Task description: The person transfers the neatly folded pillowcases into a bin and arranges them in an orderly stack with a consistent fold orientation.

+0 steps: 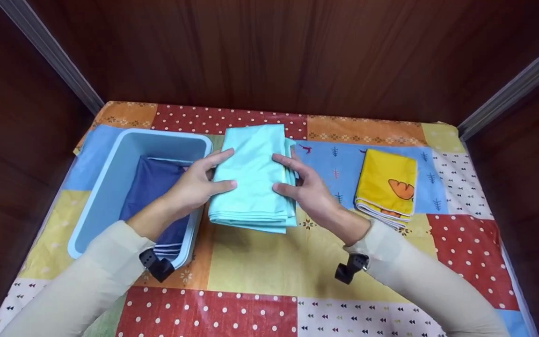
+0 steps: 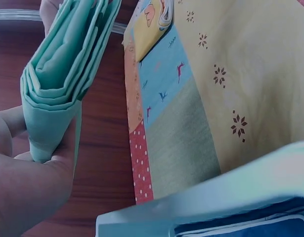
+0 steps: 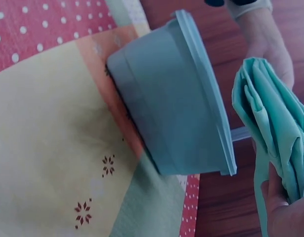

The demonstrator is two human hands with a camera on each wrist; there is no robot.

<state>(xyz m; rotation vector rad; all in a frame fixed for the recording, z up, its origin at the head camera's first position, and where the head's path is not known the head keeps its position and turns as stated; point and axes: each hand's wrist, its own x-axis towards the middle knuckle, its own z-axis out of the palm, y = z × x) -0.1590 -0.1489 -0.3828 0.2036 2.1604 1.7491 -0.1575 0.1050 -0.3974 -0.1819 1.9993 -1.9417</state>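
Both hands hold a folded turquoise cloth (image 1: 253, 182) up above the table, beside the bin. My left hand (image 1: 204, 178) grips its left edge, thumb on top and fingers underneath. On the opposite edge, my right hand (image 1: 307, 185) grips it the same way. The left wrist view shows the stacked folds of the cloth (image 2: 58, 94) end-on, pinched by the left hand (image 2: 30, 182). In the right wrist view the cloth (image 3: 275, 123) hangs clear of the tabletop, with a loose flap below.
A light blue plastic bin (image 1: 98, 196) stands on the left, a folded dark blue cloth (image 1: 150, 182) inside it. To the right lies a folded yellow cloth (image 1: 384, 180) with a carrot print. A patchwork tablecloth (image 1: 251, 267) covers the table; brown wooden panels (image 1: 269, 56) enclose it.
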